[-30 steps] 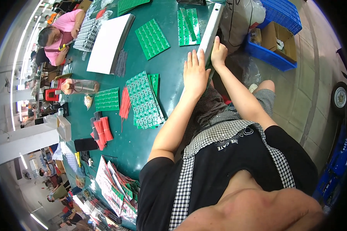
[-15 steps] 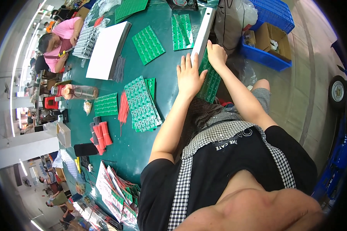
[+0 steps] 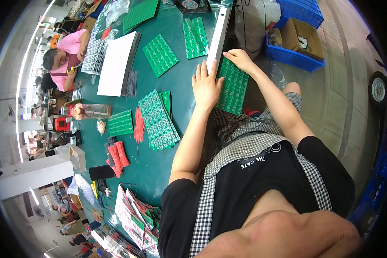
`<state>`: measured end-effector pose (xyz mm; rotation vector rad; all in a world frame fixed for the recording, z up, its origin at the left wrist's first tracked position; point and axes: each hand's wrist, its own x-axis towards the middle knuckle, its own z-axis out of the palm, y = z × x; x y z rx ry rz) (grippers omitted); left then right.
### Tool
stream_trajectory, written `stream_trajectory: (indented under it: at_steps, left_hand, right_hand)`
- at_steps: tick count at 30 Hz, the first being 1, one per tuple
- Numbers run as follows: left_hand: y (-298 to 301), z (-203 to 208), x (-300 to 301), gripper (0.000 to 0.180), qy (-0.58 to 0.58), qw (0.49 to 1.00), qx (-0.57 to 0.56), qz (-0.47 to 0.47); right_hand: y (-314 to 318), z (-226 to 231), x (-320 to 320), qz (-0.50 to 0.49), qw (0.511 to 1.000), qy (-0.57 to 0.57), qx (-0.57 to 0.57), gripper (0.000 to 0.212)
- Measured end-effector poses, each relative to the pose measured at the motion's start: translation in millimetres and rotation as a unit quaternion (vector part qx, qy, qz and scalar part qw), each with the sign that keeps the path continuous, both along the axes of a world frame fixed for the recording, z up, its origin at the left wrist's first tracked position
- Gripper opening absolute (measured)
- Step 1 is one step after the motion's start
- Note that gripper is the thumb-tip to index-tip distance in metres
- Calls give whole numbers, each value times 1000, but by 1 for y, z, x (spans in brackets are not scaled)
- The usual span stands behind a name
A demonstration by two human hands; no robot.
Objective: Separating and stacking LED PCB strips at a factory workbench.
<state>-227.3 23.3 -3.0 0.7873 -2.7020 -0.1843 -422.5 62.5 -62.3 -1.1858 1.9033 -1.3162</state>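
Observation:
A green circuit board panel (image 3: 234, 88) hangs past the table's near edge, over my lap, with its printed face showing. My right hand (image 3: 241, 61) is closed on the panel's far end, fingers bent over its edge. Flat on the table edge lies my left hand (image 3: 205, 89), fingers stretched out toward a pale metal strip (image 3: 219, 32). Its thumb meets the panel's left side; whether it presses on the panel I cannot tell. Beyond the hands, a green panel (image 3: 195, 38) and another green panel (image 3: 160, 55) rest on the table.
Left of my left arm are stacked circuit boards (image 3: 155, 122), red wires (image 3: 139, 124) and a phone (image 3: 102, 173). A white stack (image 3: 116, 64) and a bottle (image 3: 92, 111) stand farther off. Blue crates (image 3: 294, 58) sit right on the floor. A person in pink (image 3: 69, 47) works across the table.
The panel has tilted so more of its face shows. My right hand has shifted slightly left and nearer, its fingers now at the panel's far end. My left hand stays flat.

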Motion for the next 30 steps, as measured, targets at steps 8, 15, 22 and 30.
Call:
stream_trajectory:
  at_steps: [8,15,22,30]
  left_hand:
    - [-6,-3,0,50,4,1000,3,-1]
    - [-7,-4,-1,49,14,1000,22,1]
    - [-7,-5,3,53,21,1000,12,-2]
    - [-3,-5,3,53,14,1000,20,1]
  right_hand:
    - [-7,21,-2,39,999,18,-21,44]
    - [-9,17,-3,2,999,45,-20,44]
    - [-5,12,3,1,1000,13,-27,43]
    - [-4,22,1,1,999,46,6,44]
